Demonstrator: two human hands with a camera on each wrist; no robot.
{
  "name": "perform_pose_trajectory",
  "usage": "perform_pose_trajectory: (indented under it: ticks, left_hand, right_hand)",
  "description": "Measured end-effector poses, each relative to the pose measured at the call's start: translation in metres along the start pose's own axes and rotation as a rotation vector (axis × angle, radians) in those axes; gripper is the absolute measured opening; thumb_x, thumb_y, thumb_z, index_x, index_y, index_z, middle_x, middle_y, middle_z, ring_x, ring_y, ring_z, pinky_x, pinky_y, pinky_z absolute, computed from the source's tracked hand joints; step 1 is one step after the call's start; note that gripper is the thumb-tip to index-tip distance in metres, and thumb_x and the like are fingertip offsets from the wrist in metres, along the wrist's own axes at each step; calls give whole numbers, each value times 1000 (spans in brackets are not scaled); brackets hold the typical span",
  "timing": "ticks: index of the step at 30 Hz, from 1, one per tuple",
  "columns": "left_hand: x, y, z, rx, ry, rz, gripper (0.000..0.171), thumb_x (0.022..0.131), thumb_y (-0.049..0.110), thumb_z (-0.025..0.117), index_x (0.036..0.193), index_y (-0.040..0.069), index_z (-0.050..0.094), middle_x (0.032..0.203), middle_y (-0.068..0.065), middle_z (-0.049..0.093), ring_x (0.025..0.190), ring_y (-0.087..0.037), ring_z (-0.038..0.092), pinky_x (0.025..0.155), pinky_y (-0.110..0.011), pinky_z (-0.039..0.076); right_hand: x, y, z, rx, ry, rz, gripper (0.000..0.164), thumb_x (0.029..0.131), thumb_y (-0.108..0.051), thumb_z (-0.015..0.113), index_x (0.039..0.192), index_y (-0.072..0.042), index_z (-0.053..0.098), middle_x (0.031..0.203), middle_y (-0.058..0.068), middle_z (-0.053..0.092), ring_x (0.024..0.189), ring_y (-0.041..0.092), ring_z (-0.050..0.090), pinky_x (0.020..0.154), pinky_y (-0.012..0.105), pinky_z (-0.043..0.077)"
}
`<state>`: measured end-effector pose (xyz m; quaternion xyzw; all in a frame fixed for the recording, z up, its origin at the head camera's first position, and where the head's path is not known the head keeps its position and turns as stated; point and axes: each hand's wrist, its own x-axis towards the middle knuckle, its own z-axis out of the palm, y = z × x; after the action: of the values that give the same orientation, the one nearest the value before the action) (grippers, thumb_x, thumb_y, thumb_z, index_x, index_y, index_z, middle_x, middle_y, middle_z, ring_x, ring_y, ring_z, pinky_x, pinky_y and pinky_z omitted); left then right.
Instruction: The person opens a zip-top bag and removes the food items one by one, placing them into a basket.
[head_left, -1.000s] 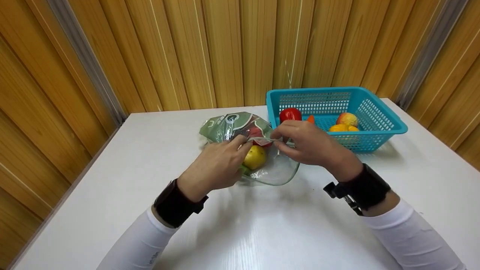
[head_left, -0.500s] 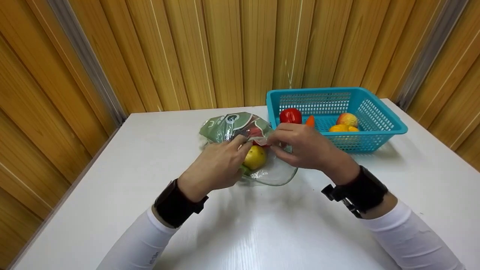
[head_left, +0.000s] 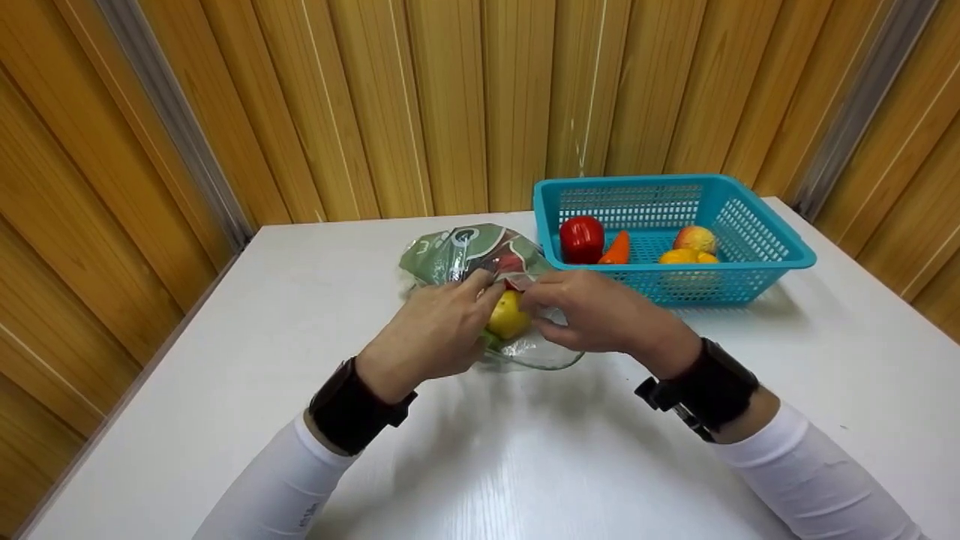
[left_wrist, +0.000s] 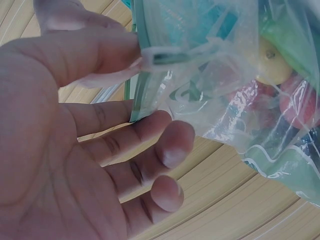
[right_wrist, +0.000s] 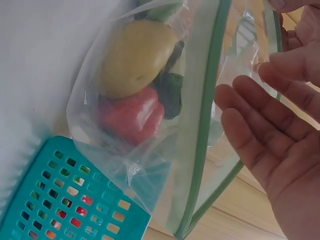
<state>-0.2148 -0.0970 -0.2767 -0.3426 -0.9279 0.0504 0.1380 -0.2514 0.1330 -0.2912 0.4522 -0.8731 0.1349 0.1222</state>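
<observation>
A clear zip bag (head_left: 480, 244) with green print lies on the table, holding a yellow potato-like piece (head_left: 510, 315), a red pepper (right_wrist: 132, 115) and something green. My left hand (head_left: 435, 330) pinches the bag's green zip edge (left_wrist: 143, 35) between thumb and index finger; its other fingers spread loosely. Close beside it, my right hand (head_left: 600, 311) has thumb and index finger together at the far zip strip. In the right wrist view, the two green strips (right_wrist: 207, 110) stand apart along the mouth.
A turquoise basket (head_left: 765, 266) stands at the back right of the white table (head_left: 247, 360). Inside are a red pepper-like piece (head_left: 582, 238), an orange carrot (head_left: 618, 247), a peach (head_left: 695, 238) and yellow-orange pieces (head_left: 682, 256). Wood-patterned panels (head_left: 442, 105) rise behind.
My right hand has moved left and slightly toward me along the bag's edge, closer to my left hand. More of the carrot and red piece shows. My left hand stays put.
</observation>
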Motion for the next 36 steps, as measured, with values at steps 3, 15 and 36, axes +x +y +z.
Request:
perform_pose_trajectory:
  ticks: [3,15,36]
  left_hand:
    - [0,0,0,4,23,17,59,85,16,69,141,8,51,113,-6,55,85,-20,62,67,-37,57]
    - [-1,2,1,-5,50,56,50,86,14,68,134,9,55,119,-7,58,83,-19,63,64,-34,56]
    - [0,4,2,-7,14,79,55,86,18,70,138,8,55,123,-8,57,92,-20,64,73,-37,58]
  right_hand:
    - [2,-1,5,-15,-52,55,33,85,-16,77,117,-13,70,115,4,71,99,19,66,87,32,58]
    - [8,5,38,37,-323,286,82,87,-26,77,156,-28,32,164,2,27,140,32,44,103,51,48]
    - [7,11,57,-15,-325,303,90,84,-26,78,158,-25,27,163,4,25,142,36,38,98,50,52]
